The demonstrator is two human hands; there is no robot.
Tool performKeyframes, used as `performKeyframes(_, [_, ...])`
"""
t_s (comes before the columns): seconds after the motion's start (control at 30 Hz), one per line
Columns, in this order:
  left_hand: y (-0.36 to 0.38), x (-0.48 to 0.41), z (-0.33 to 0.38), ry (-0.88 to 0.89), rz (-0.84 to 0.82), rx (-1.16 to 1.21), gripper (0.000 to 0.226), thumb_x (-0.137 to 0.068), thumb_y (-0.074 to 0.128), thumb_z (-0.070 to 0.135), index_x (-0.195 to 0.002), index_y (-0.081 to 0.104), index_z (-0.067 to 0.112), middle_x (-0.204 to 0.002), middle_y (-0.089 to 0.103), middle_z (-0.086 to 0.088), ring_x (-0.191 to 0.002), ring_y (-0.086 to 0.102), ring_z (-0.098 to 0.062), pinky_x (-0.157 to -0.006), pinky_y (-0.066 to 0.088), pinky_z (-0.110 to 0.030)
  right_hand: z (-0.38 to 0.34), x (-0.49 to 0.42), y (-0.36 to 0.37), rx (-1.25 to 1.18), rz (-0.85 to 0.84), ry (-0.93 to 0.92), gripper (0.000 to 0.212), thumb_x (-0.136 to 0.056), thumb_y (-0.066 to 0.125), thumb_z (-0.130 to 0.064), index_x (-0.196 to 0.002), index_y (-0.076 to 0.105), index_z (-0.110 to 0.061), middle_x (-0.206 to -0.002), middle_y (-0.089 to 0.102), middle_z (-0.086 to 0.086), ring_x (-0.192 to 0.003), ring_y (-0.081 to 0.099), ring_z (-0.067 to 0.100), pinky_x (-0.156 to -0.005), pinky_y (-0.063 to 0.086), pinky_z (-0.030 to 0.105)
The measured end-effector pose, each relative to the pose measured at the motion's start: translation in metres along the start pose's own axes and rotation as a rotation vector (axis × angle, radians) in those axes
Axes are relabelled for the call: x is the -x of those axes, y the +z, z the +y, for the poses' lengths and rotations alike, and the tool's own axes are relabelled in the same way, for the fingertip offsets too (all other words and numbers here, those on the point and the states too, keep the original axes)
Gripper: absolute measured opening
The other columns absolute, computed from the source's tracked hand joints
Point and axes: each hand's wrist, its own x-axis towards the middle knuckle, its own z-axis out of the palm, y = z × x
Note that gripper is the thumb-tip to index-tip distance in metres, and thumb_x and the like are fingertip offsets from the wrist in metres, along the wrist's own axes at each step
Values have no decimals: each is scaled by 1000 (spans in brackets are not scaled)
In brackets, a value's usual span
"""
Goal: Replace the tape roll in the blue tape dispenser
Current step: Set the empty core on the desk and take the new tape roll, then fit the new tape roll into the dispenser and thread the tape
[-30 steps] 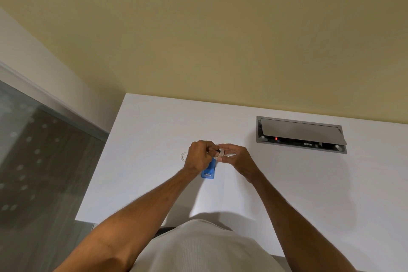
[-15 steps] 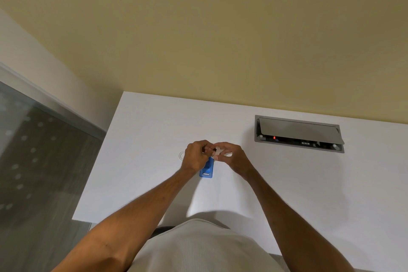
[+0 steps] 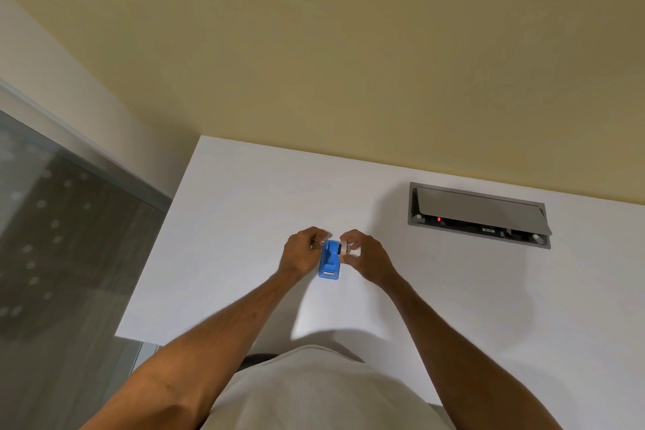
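The blue tape dispenser stands on the white table, its long side pointing toward me. My left hand is at its left flank, fingertips pinched against the far left end. My right hand is on the other side and holds a small white tape roll between thumb and fingers. The roll sits edge-on, touching the dispenser's upper right side. Whether it rests in the dispenser's cradle is hidden by the fingers.
A grey recessed power box with its lid tilted open lies in the table to the right, a red light inside. The table's left edge drops off beside a glass partition. A yellow wall runs behind the table.
My hands, which were bunched together over the dispenser, have parted. The dispenser's blue top now shows between them, and the white roll has shifted to its right side.
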Motion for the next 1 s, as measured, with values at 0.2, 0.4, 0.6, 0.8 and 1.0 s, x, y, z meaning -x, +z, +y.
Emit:
performKeyframes(0.2, [-1,0,-9,-26,-130,-68,51,-103,49,3,-150,61,18,-151,66,-3,-142,61,-25,-122,47,-38,-5,-5,15,88,-21,2,42,-97,70,-19,-137,58,-19,-136,66,-2,-125,62,20,-111,48,39])
performKeyframes(0.4, [-2,-4,-19,-22,-240,-152,64,-100,45,-1,-160,48,22,-156,61,-7,-142,60,-31,-122,47,-40,-8,-15,24,139,-36,-3,39,-98,68,-19,-136,57,-18,-135,64,-1,-126,59,21,-110,48,41])
performKeyframes(0.6, [-4,-13,-24,-24,-310,-189,65,-103,44,1,-164,42,24,-161,55,-7,-145,57,-30,-124,44,-40,-4,-22,28,168,-45,5,38,-96,68,-16,-133,58,-15,-132,63,2,-122,61,24,-106,50,42])
performKeyframes(0.8, [-7,-19,-26,-39,-357,-173,61,-103,46,-1,-161,46,19,-163,53,-5,-146,55,-27,-125,42,-41,-5,-29,31,183,-51,6,36,-97,66,-15,-132,58,-19,-133,64,-3,-123,59,20,-105,47,38])
performKeyframes(1.0, [-9,-23,-25,-29,-363,-160,59,-103,48,-2,-159,50,18,-163,52,-2,-148,54,-27,-126,42,-43,-2,-31,33,197,-33,-6,35,-97,70,-18,-130,60,-19,-133,64,-4,-123,60,19,-102,50,38])
